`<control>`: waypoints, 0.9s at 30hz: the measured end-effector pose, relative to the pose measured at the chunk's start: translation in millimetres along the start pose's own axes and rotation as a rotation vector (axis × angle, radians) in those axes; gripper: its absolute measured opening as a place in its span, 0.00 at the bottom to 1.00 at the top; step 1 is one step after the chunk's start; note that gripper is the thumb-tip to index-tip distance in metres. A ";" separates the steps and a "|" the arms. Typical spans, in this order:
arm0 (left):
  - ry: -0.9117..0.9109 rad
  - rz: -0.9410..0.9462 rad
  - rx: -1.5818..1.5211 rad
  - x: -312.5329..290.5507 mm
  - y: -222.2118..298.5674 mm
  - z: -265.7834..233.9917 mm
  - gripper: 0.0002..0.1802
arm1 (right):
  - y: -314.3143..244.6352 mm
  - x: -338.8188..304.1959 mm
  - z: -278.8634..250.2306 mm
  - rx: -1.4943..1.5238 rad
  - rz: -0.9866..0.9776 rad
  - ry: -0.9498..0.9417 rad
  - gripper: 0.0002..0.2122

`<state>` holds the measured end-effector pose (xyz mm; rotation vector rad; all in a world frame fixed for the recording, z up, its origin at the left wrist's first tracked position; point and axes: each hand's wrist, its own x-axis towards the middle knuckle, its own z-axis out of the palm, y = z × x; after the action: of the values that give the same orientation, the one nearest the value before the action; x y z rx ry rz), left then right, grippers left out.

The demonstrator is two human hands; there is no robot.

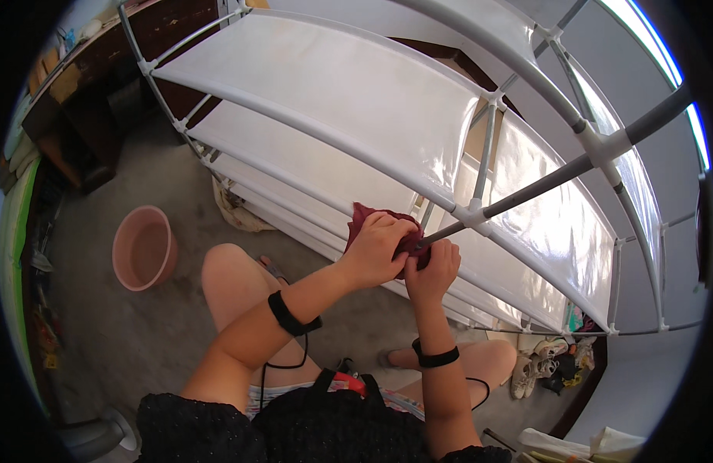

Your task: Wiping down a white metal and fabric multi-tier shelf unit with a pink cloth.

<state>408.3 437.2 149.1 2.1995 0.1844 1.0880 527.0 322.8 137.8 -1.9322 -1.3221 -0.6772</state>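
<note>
A dark red cloth [361, 214] is bunched around a grey metal pole [447, 231] of a shelf rack. My left hand [378, 245] is closed over the cloth, pressing it onto the pole. Just to the right, my right hand [433, 268] curls its fingers around the same spot, with cloth showing between the two hands. The pole end under the cloth is hidden. White plastic connectors, such as the joint [472, 214] right of my hands, link the poles. White sheeting [318, 85] forms the rack's shelves.
A pink bucket [145, 248] stands on the grey floor to the left. Several shoes [538, 366] lie at the lower right, by the wall. A dark wooden desk [101, 69] is at the far left. Cords hang from black bands [288, 312] on my forearms.
</note>
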 end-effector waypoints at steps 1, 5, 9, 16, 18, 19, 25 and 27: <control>-0.007 0.033 0.017 1.2 -1.6 -0.2 0.23 | 0.4 -0.2 -0.5 -0.004 -0.008 -0.006 0.14; -0.037 0.128 0.079 6.9 -12.6 2.5 0.22 | 1.7 0.0 -6.1 0.028 -0.044 -0.035 0.14; -0.085 0.141 0.054 12.4 -15.9 6.5 0.20 | 10.7 2.1 -17.5 0.151 -0.037 -0.140 0.13; 0.054 -0.032 -0.001 12.5 -9.4 17.1 0.16 | 7.6 6.0 -21.8 0.288 0.188 -0.214 0.09; 0.034 -0.053 0.014 12.2 -8.5 18.8 0.16 | 5.9 6.3 -22.0 0.284 0.200 -0.211 0.09; 0.017 -0.082 0.028 13.9 -7.3 19.3 0.15 | 7.2 6.6 -20.5 0.276 0.196 -0.219 0.09; 0.137 -0.089 0.080 9.2 1.8 30.7 0.14 | 12.8 14.0 -20.1 0.287 0.267 -0.275 0.09; 0.176 -0.097 0.080 5.1 0.7 33.1 0.14 | 11.5 14.6 -18.9 0.307 0.326 -0.308 0.10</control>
<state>436.4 422.1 138.7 2.1393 0.4139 1.2386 542.1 313.8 157.6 -1.9796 -1.1654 -0.0129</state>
